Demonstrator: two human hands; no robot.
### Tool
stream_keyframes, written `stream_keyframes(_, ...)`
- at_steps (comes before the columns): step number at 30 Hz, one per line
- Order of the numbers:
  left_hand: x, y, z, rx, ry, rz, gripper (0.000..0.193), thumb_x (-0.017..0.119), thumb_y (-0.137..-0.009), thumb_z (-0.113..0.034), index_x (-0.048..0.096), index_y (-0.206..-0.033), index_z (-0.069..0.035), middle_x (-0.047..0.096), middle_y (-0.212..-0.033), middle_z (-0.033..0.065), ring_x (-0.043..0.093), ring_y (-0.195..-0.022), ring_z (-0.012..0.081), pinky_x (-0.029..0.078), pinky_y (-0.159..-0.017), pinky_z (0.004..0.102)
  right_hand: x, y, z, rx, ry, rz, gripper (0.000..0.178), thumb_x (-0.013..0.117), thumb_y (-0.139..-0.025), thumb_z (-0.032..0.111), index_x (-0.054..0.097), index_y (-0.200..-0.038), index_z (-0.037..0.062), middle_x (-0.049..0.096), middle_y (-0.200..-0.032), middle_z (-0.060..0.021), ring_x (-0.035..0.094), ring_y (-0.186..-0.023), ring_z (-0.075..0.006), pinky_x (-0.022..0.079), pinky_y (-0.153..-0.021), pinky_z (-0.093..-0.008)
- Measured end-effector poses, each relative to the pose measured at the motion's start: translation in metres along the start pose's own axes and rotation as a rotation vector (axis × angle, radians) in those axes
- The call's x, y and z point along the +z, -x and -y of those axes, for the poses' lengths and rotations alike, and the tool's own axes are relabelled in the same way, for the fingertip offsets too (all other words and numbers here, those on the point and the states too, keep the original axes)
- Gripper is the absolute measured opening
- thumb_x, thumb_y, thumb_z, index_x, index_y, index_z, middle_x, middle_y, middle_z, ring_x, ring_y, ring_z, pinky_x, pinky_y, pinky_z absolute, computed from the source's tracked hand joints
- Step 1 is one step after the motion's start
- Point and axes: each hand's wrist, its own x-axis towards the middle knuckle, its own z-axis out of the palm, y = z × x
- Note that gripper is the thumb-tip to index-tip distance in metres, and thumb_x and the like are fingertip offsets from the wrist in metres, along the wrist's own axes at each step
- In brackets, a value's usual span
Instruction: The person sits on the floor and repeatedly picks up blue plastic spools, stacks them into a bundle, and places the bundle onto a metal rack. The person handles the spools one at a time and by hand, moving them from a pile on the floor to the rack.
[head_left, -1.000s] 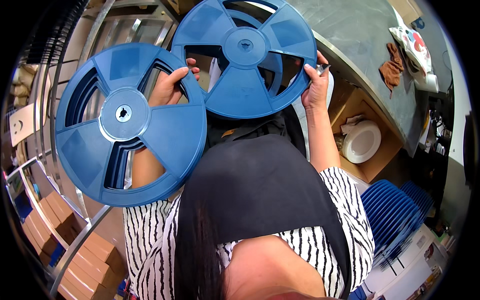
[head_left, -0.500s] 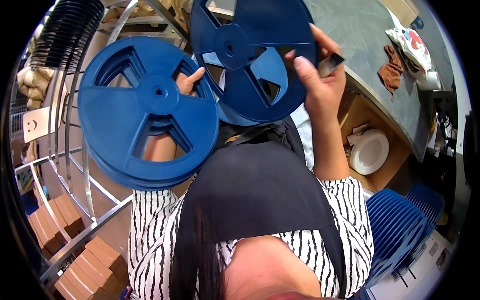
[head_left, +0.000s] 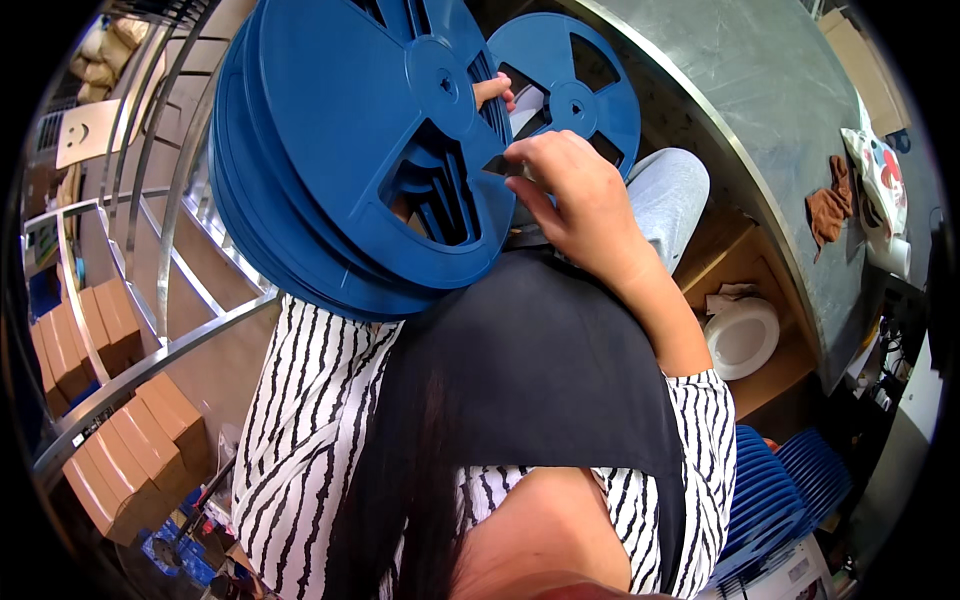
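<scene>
"How's the right hand (head_left: 580, 195) posed?"

"Bent at the wrist, thumb and forefinger pinched narrow on a small dark flat piece (head_left: 497, 165), beside the reel stack (head_left: 335, 150)."

"And the left hand (head_left: 493, 91)?"

"Mostly behind the stack, fingers showing at its right side; I can't tell its grip."

"Reel count?"

"At least three in that tilted stack against the body, smooth blue discs with wedge-shaped openings. One single reel (head_left: 558, 78) lies beyond."
</scene>
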Motion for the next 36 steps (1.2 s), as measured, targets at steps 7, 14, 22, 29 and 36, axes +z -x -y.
stream_keyframes(7, 0.006, -0.002, -0.004, 0.014, -0.006, -0.001, 0.023, 0.064, -0.09, -0.024, 0.062, -0.098, -0.002, 0.067, -0.084, 0.0105, 0.066, -0.072, 0.0189, 0.054, -0.061, 0.0309, 0.007, -0.016, 0.0, -0.201, 0.22, -0.025, 0.015, 0.063, -0.072, 0.005, 0.059, -0.086, 0.0086, 0.059, -0.079, -0.0027, 0.057, -0.073, -0.0186, 0.049, -0.062, -0.028)
stream_keyframes(14, 0.007, -0.004, 0.001, 0.0, 0.018, -0.011, 0.023, 0.065, -0.09, -0.024, 0.062, -0.098, -0.002, 0.067, -0.084, 0.0105, 0.066, -0.073, 0.0189, 0.055, -0.061, 0.0306, -0.003, -0.019, 0.004, -0.233, 0.289, 0.093, 0.019, 0.069, -0.069, 0.001, 0.062, -0.086, 0.0051, 0.064, -0.082, -0.0039, 0.058, -0.07, -0.0188, 0.05, -0.06, -0.0286)
stream_keyframes(22, 0.008, -0.008, 0.0, -0.004, 0.051, -0.008, 0.023, 0.065, -0.089, -0.024, 0.062, -0.098, -0.003, 0.067, -0.083, 0.0104, 0.066, -0.073, 0.0189, 0.055, -0.062, 0.0303, -0.005, -0.02, 0.01, -0.259, 0.321, 0.145, 0.009, 0.06, -0.069, 0.011, 0.054, -0.076, 0.0098, 0.05, -0.067, -0.0016, 0.054, -0.069, -0.0164, 0.047, -0.058, -0.0271)
stream_keyframes(29, 0.002, -0.002, 0.003, -0.01, 0.063, -0.037, 0.023, 0.066, -0.089, -0.023, 0.062, -0.098, -0.003, 0.066, -0.083, 0.0103, 0.066, -0.073, 0.0189, 0.055, -0.062, 0.03, -0.014, -0.013, 0.007, -0.001, -0.163, 0.167, 0.027, 0.069, -0.068, 0.011, 0.059, -0.093, 0.007, 0.061, -0.08, -0.0047, 0.059, -0.074, -0.0217, 0.049, -0.063, -0.0317)
stream_keyframes(36, 0.004, -0.003, 0.0, -0.019, 0.077, -0.015, 0.023, 0.067, -0.089, -0.023, 0.062, -0.098, -0.003, 0.066, -0.083, 0.0102, 0.066, -0.073, 0.0189, 0.055, -0.062, 0.0297, 0.036, -0.01, -0.016, 0.632, -1.086, 0.173, 0.015, 0.067, -0.085, 0.008, 0.055, -0.092, 0.0036, 0.055, -0.085, 0.0001, 0.052, -0.077, -0.0063, 0.043, -0.07, -0.0207)
